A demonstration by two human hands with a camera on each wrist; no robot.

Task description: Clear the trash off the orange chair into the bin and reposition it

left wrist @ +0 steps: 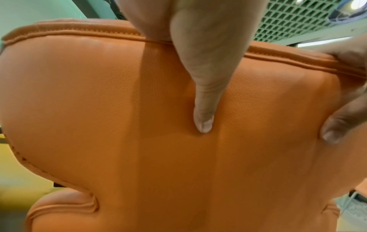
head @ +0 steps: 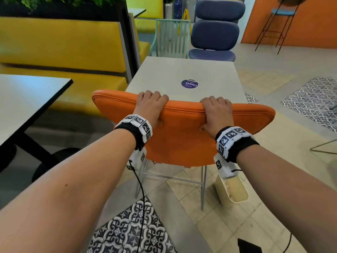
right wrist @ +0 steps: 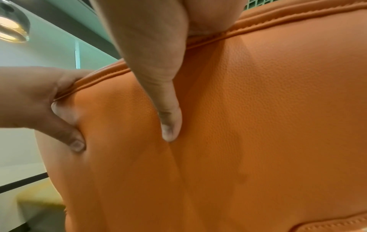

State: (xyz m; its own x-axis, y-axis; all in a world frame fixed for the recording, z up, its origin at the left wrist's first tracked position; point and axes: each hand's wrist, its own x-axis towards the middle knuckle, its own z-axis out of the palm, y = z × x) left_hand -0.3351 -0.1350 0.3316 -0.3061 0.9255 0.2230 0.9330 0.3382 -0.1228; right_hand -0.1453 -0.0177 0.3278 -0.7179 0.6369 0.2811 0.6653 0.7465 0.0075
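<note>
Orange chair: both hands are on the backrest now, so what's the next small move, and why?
Probably ease the orange chair straight forward toward the table. The left hand and right hand both grip its top edge, thumbs pressed into the back, and the bin stands clear at its right.

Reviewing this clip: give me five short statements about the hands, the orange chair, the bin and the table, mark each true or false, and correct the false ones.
1. Both hands grip the top edge of the orange leather chair backrest. True: the left hand and the right hand curl their fingers over it.
2. The cream plastic bin stands on the pale rectangular table. False: it stands on the floor beside the chair, below the right wrist.
3. The thumbs press into the rear face of the backrest. True: both wrist views show it.
4. The table carries a pile of trash. False: only a round purple sticker shows on it.
5. The left hand is open and hangs free. False: it holds the chair.
</note>
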